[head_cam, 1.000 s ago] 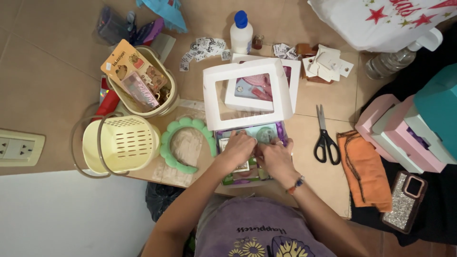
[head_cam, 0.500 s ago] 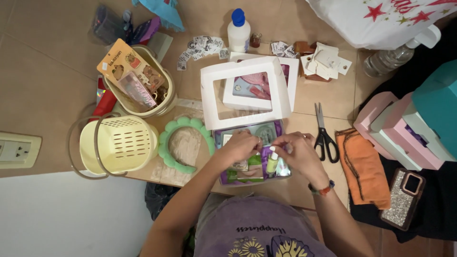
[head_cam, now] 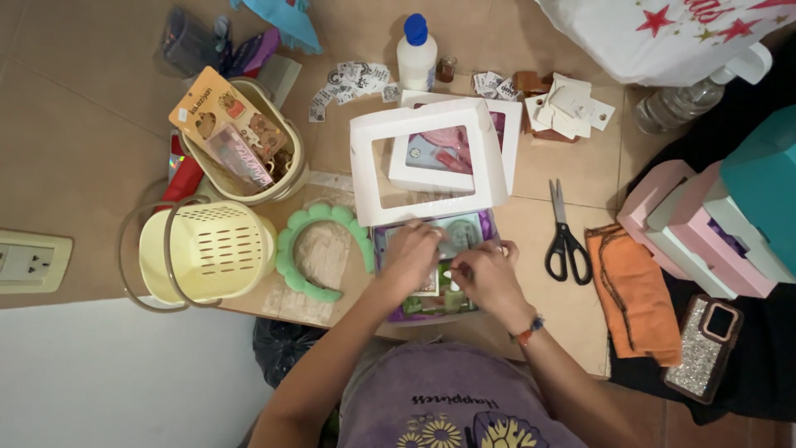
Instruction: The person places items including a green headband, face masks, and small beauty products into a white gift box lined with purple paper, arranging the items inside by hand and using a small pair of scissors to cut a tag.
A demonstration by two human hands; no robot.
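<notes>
Two hands – left (head_cam: 412, 255) and right (head_cam: 483, 278). Two pale yellow baskets (head_cam: 207, 249) (head_cam: 249, 178), two white window-lid boxes (head_cam: 427, 162) (head_cam: 497, 124), one pair of scissors (head_cam: 564, 232), one glue bottle (head_cam: 416, 51) – one green ring (head_cam: 319, 253), one orange cloth (head_cam: 634, 290), one glittery phone case (head_cam: 703, 348).

1. The open box (head_cam: 434, 265) under the hands is purple inside, with green and pale items in it.
2. Its window lid (head_cam: 427, 159) is white.
3. The scissors (head_cam: 564, 232) have black handles.
4. The scalloped ring (head_cam: 322, 251) is mint green.
5. The slotted basket (head_cam: 207, 249) is pale yellow.
6. The cloth (head_cam: 634, 290) is orange with dark stitching.
7. The phone case (head_cam: 703, 348) is glittery silver.
8. The glue bottle (head_cam: 416, 54) is white with a blue cap.
</notes>
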